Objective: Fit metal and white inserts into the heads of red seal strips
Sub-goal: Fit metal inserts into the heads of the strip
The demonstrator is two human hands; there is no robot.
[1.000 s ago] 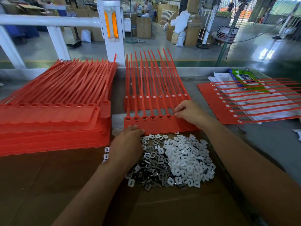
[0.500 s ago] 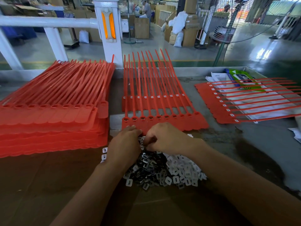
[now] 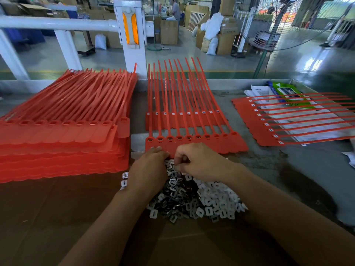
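Observation:
A sheet of red seal strips (image 3: 226, 144) lies in front of me, heads in a row nearest me, several with metal inserts in them. Below it sits a pile of metal and white inserts (image 3: 197, 200). My left hand (image 3: 149, 169) rests on the pile's left edge, fingers curled down at the sheet's near edge; what it holds is hidden. My right hand (image 3: 199, 162) hovers over the pile's top, thumb and fingers pinched together on a small insert.
A tall stack of red strip sheets (image 3: 61, 135) stands at the left. Another sheet with white inserts (image 3: 288, 120) lies at the right over papers and a green packet (image 3: 288, 93). A second sheet (image 3: 184, 120) lies under the working one. A white railing post (image 3: 130, 35) stands behind.
My right hand came back from the heads at the sheet's right part to the pile and now pinches at the inserts beside my left hand. The left hand barely moved.

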